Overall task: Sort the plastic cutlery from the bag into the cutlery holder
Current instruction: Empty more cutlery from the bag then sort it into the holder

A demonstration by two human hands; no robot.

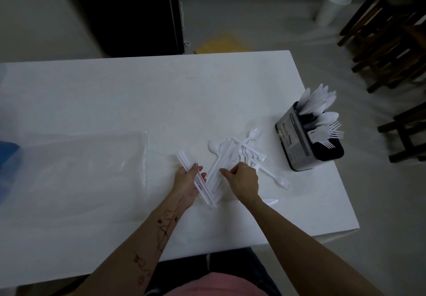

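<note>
L hand (pixel 187 181) fingers grip a bundle of handles (pixel 196 179), R hand (pixel 243 181) fingers pinch one piece from the loose pile (pixel 244 150) mid-frame on the table (pixel 115 93): lift it straight w/o dragging neighbours, path to holder (pixel 307 134) at right is open but holder sits near the table edge, bag (pixel 76 157) flat at left.

Bare workroom: white table (pixel 138 93), concrete floor (pixel 253 19), stacked stools (pixel 387 42).

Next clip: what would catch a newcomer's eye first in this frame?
Two hands meet over loose white cutlery at the table's near middle: the left hand holds a bundle of handles, the right hand pinches a piece from the pile. At the right edge stands the cutlery holder, already bristling with utensils.
</note>
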